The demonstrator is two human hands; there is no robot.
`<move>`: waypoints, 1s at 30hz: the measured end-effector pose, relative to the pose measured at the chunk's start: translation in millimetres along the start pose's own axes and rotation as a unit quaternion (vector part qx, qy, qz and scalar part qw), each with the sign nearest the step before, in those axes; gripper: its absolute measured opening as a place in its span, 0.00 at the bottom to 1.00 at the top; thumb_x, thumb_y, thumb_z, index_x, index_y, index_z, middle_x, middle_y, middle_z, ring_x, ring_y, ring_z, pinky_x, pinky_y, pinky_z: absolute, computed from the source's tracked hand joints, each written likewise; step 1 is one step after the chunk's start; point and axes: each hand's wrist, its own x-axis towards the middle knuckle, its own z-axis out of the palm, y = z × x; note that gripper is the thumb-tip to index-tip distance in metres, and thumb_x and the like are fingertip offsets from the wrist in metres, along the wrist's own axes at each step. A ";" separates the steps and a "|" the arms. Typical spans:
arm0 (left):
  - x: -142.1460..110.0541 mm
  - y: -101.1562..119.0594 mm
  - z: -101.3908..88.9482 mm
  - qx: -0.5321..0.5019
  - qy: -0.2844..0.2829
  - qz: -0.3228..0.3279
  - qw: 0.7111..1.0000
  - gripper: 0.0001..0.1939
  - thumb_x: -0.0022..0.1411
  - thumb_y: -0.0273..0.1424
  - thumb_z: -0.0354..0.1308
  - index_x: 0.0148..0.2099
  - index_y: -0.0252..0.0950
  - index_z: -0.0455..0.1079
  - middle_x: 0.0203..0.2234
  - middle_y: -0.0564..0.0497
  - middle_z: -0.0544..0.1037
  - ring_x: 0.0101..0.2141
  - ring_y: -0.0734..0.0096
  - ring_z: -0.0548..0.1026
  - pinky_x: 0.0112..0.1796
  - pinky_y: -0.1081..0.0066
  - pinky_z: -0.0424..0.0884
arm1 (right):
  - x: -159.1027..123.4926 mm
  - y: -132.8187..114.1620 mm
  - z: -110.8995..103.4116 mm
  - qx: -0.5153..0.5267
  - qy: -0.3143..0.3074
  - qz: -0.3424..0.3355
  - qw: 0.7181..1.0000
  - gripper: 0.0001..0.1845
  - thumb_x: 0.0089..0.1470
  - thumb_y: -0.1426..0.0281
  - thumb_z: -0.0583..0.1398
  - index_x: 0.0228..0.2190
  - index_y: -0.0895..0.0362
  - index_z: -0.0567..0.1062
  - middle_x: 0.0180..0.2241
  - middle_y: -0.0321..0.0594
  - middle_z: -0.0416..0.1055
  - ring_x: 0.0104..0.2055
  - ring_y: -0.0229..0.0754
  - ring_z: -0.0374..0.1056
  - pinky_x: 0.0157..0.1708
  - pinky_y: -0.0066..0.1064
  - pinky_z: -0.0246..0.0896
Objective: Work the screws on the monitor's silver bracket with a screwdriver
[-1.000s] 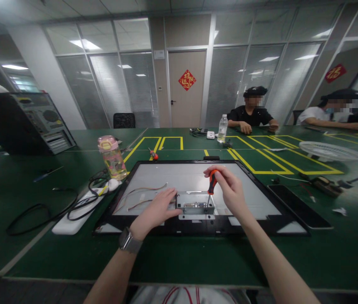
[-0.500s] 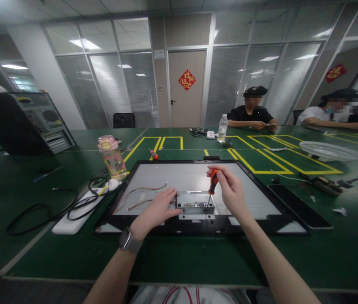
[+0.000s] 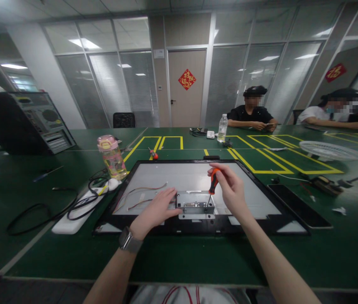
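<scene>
Barely shifted since a second ago, the right hand [image 3: 231, 190] pinches the light, stiff screwdriver [image 3: 212, 184] by its handle, tip on the metal bracket [image 3: 195, 204], which the spread left hand [image 3: 155, 211] steadies.

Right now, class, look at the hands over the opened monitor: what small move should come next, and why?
Probably a further twist of the screwdriver. The right hand holds it upright with its tip at the right edge of the metal bracket, while the left hand lies flat against the bracket's left side, bracing it.
</scene>
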 end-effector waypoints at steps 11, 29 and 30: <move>0.7 -2.7 2.0 -0.005 0.011 0.009 1.000 0.33 0.63 0.45 0.55 0.65 0.36 0.56 0.65 0.41 0.56 0.64 0.56 0.54 0.62 0.59 0.49 | 2.0 -0.9 0.3 -0.016 0.036 -0.037 0.999 0.04 0.52 0.68 0.63 0.26 0.53 0.76 0.29 0.37 0.70 0.34 0.43 0.68 0.36 0.37 0.65; 1.2 -2.8 2.5 0.001 0.009 0.009 1.000 0.35 0.62 0.44 0.56 0.65 0.32 0.55 0.65 0.39 0.55 0.64 0.56 0.54 0.62 0.61 0.48 | 0.7 0.9 2.7 -0.023 0.020 -0.060 0.998 0.03 0.53 0.69 0.62 0.31 0.52 0.77 0.33 0.39 0.69 0.38 0.45 0.67 0.39 0.40 0.64; 1.4 -3.3 2.8 0.000 0.011 0.011 1.000 0.35 0.62 0.44 0.56 0.65 0.32 0.56 0.65 0.39 0.56 0.64 0.56 0.54 0.62 0.60 0.48 | 0.3 0.9 2.7 -0.028 0.018 -0.059 0.998 0.03 0.54 0.68 0.62 0.32 0.52 0.77 0.32 0.39 0.69 0.37 0.44 0.67 0.38 0.40 0.64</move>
